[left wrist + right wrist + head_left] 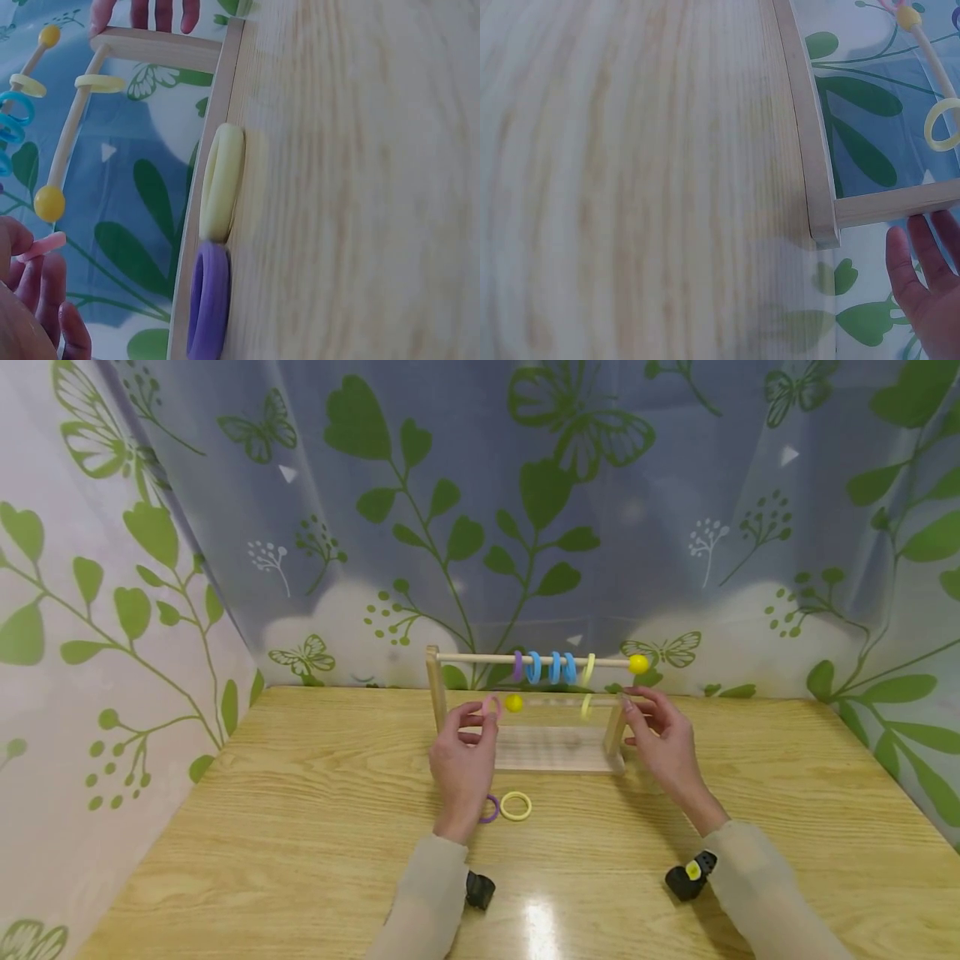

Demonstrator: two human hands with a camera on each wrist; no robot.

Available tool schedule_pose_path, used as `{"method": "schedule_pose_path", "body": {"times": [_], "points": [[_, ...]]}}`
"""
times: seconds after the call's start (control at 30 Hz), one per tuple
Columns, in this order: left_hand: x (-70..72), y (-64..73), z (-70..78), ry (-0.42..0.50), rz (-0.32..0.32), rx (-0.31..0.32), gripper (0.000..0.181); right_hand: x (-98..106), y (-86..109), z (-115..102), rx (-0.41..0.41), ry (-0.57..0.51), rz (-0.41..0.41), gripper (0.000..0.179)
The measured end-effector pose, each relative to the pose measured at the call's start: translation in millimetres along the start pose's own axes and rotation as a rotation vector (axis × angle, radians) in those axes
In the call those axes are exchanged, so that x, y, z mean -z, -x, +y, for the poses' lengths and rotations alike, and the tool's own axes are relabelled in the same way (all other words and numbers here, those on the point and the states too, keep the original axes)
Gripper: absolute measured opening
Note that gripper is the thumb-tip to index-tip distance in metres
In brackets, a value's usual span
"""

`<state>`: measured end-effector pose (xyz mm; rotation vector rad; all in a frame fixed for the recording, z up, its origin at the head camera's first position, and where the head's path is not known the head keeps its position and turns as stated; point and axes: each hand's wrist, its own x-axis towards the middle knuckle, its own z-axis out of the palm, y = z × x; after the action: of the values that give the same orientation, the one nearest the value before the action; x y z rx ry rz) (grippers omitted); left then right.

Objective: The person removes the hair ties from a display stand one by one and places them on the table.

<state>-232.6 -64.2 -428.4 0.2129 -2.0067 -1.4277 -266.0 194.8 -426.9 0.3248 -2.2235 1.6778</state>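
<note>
A wooden rack [551,763] holds two horizontal rods. My left hand [463,760] pinches a pink ring [45,245] between thumb and fingers. The ring is beside the yellow ball [513,702] at the lower rod's free end; whether the rod passes through it, I cannot tell. A pale yellow ring [587,707] hangs on that lower rod. On the upper rod [472,657] hang a purple ring [517,666], several blue rings [555,667] and a yellow ring [588,669]. My right hand [663,739] touches the right post [615,727] with its fingertips, fingers mostly straight.
A purple ring [208,300] and a yellow ring [516,806] lie side by side on the wooden table [300,827], in front of the rack. Behind the rack hangs a patterned curtain [480,527]. A yellow ball [638,664] caps the upper rod's right end.
</note>
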Motion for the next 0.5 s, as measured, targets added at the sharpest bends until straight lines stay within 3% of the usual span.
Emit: {"method": "schedule_pose_path", "body": {"times": [0.5], "points": [[9.6, -0.4, -5.5, 0.018, -0.041, -0.014, 0.014, -0.3, 0.0, 0.0, 0.001, -0.005, 0.000, 0.035]]}}
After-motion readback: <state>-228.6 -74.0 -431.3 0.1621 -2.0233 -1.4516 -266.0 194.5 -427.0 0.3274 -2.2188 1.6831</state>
